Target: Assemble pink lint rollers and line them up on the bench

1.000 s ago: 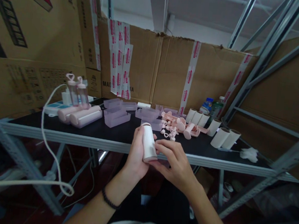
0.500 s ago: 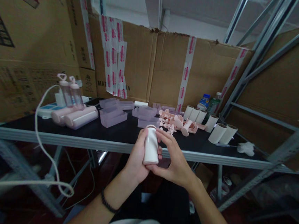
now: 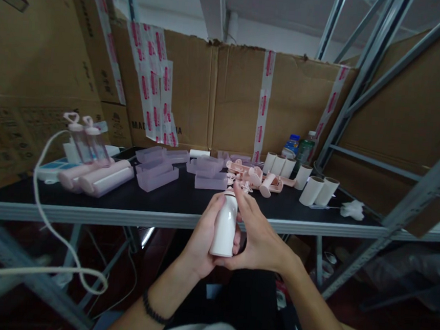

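One white cylinder [image 3: 225,228] is clasped by left hand [image 3: 198,239] and right hand [image 3: 261,240]; six white tubes [image 3: 303,178] stand beyond.

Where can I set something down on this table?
Bare black tabletop shows along the front between the lavender trays and the metal edge; another patch lies between the pink parts, the front white tubes and that edge. The back middle is crowded, as is the left end around the pink cases.
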`<state>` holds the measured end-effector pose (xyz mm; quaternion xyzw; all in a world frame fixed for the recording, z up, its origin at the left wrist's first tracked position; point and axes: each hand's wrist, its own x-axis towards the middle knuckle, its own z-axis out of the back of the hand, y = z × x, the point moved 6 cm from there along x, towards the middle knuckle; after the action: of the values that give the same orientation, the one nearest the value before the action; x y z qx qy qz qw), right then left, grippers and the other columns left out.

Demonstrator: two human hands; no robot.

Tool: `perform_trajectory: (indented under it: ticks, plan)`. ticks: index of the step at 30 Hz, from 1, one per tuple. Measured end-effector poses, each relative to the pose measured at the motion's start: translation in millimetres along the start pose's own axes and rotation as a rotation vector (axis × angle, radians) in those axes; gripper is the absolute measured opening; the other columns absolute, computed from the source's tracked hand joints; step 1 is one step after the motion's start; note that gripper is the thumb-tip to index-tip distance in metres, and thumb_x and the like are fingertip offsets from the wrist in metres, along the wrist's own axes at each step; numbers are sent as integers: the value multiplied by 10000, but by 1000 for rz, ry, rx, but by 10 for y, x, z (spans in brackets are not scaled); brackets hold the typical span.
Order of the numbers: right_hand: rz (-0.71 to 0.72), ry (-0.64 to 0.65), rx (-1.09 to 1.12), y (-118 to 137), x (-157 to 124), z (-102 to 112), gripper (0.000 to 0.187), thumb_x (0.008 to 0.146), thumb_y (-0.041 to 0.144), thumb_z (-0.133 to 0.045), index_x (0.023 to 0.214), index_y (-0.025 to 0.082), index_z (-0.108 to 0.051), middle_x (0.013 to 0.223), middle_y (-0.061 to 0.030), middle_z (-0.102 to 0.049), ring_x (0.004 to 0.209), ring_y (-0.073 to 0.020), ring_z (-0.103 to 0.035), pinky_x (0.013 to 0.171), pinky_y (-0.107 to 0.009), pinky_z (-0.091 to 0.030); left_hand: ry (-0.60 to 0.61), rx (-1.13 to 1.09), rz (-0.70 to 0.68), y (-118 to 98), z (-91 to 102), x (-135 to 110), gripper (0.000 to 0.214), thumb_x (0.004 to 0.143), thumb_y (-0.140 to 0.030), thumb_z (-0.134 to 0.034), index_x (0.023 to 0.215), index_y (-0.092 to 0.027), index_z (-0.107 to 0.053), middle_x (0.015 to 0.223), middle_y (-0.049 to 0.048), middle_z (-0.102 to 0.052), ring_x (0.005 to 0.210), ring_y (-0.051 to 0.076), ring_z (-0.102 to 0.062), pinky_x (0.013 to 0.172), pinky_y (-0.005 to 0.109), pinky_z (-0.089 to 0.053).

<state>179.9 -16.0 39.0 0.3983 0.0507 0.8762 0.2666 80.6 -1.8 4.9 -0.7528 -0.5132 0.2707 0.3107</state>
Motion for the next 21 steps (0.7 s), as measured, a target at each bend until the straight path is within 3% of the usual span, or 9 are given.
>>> perform_trajectory:
  ticks: [6, 12, 15, 19, 21]
  plan:
    - [12, -3, -66, -9, 21, 29, 1357, 618, 537, -925, 1667, 219, -124, 1611, -176, -355, 1477, -370, -350, 1238, -536, -325, -52, 59, 17, 4, 36, 3, 363, 943, -571, -583, 996, -213, -610, 560, 1, -613, 365, 144, -546, 354, 228, -441]
    - [-3, -12, -56, -27, 8, 34, 1241, 582, 510, -935, 1588, 193, -281, 1535, -183, -423, 1439, -364, -387, 1220, -512, -346, -72, 125, 94, 76, 87, 35, 519, 940, -670, -511, 854, -167, -608, 501, 43, -581, 361, 144, -530, 344, 213, -427]
    - [11, -52, -5, -25, 2, 32, 1232, 615, 470, -925, 1607, 214, -241, 1530, -172, -430, 1430, -354, -406, 1208, -510, -360, -51, 130, 90, 57, 75, 35, 512, 940, -659, -517, 902, -157, -613, 523, 38, -596, 365, 143, -541, 348, 212, -445]
    - [5, -107, 51, -40, 14, 49, 1380, 635, 419, -928, 1669, 220, -36, 1542, -173, -422, 1411, -346, -434, 1199, -500, -373, 8, 89, -70, -74, -18, -7, 373, 946, -484, -598, 1215, -226, -570, 731, 7, -671, 418, 153, -594, 362, 245, -496]
    - [2, -130, 52, -40, 22, 65, 1434, 631, 397, -932, 1675, 225, 36, 1552, -171, -418, 1410, -352, -435, 1207, -505, -362, 42, 87, -124, -105, -70, -33, 373, 947, -422, -609, 1277, -265, -536, 819, 6, -678, 445, 149, -605, 361, 245, -499]
